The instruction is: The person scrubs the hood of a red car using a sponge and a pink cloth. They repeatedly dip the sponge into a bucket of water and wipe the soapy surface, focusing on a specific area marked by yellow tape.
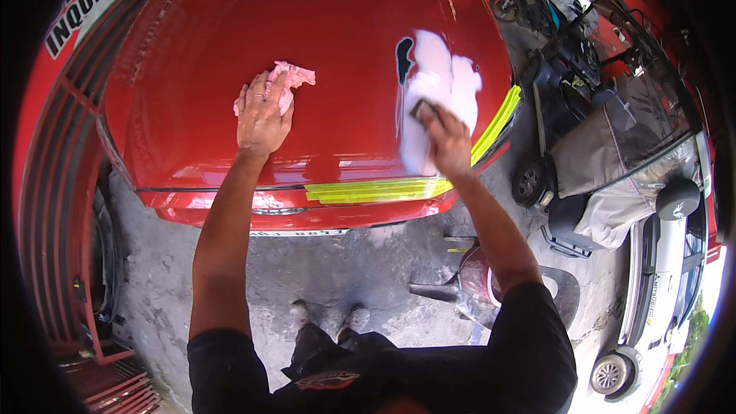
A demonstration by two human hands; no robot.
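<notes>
My left hand (264,112) presses a crumpled pink cloth (294,76) onto the glossy red car panel (345,69). My right hand (451,141) grips a small dark block (424,112), its underside hidden, against a whitish patch (434,75) on the panel's right side. A dark spot (405,60) with a pale rim lies at the patch's upper left. Yellow-green masking tape (379,191) runs along the panel's near edge, and more tape (497,126) follows its right edge.
Below the car is a grey concrete floor (322,264), where my feet stand. A reddish bucket (480,276) is near my right arm. Covered vehicles (586,155), motorcycles (535,6) and a white vehicle (661,276) stand at the right. A red metal gate (63,144) borders the left.
</notes>
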